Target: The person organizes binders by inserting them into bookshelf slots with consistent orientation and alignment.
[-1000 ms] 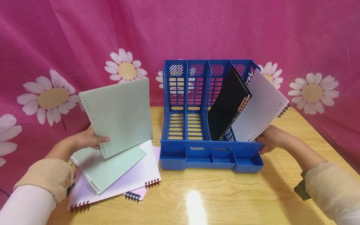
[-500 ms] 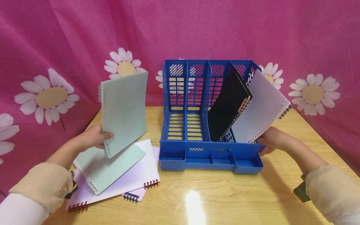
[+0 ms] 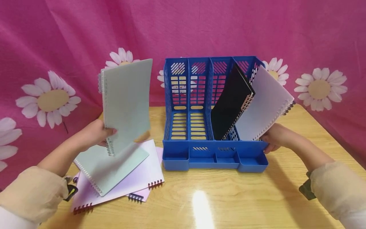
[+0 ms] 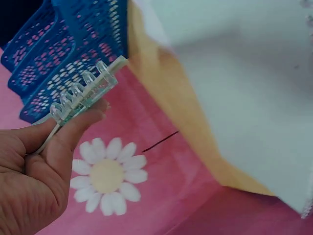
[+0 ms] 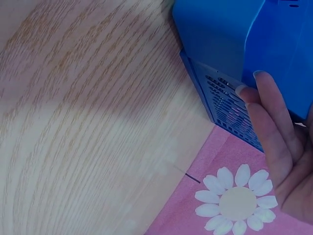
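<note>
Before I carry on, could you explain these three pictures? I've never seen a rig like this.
No machine here: a person is working bare-handed. The widest picture comes from a camera worn on the head, looking forward and down; the other two come from one camera on each wrist.

The left hand grips a pale green spiral notebook by its bound edge, roughly upright. Below it on the wooden table lies a loose stack: another green notebook on top, then a white-lilac one with red rings, then a pink one with dark rings. The right hand touches the right end of a blue four-compartment file organizer. Counting from the left, a black notebook leans in the third compartment and a pale lilac notebook in the fourth.
</note>
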{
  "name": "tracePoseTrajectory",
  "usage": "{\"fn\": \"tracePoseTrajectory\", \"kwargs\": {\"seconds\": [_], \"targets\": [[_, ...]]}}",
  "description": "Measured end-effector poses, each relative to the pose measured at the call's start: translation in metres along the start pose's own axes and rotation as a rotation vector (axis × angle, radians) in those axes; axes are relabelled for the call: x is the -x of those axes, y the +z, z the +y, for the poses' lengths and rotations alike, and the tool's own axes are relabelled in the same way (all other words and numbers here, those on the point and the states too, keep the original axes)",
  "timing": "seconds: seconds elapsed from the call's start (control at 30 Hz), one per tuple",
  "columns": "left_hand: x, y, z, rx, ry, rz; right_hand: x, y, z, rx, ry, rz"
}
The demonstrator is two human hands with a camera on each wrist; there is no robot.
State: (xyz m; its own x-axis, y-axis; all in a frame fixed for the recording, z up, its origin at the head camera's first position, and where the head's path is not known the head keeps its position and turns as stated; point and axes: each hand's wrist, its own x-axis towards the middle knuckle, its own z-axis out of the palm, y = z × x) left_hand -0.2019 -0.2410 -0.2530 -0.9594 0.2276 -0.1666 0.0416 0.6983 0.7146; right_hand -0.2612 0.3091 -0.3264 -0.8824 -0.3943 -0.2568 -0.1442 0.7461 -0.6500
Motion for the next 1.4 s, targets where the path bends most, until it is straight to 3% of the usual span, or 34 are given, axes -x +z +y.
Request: {"fn": "tracePoseTrajectory", "kwargs": {"seconds": [0.13, 0.43, 0.73, 1.03, 1.4], "targets": [[-0.002, -0.004, 0.016, -0.039, 0.011, 0.027, 0.002, 0.0, 0.002, 0.003, 0.018, 0.003], [-0.003, -0.008, 0.06, 0.071, 0.097, 0.012, 0.006, -0.003, 0.004, 0.043, 0.004, 0.022], [-0.004, -0.003, 0.097, 0.098, 0.137, 0.009, 0.005, -0.005, 0.0, 0.061, 0.007, 0.038], [-0.015, 0.027, 0.132, 0.144, 0.164, -0.001, -0.004, -0.01, -0.008, 0.082, -0.001, 0.02], [-0.065, 0.079, 0.153, 0.137, 0.121, -0.068, 0.001, -0.001, -0.003, 0.014, 0.035, 0.022]]}}
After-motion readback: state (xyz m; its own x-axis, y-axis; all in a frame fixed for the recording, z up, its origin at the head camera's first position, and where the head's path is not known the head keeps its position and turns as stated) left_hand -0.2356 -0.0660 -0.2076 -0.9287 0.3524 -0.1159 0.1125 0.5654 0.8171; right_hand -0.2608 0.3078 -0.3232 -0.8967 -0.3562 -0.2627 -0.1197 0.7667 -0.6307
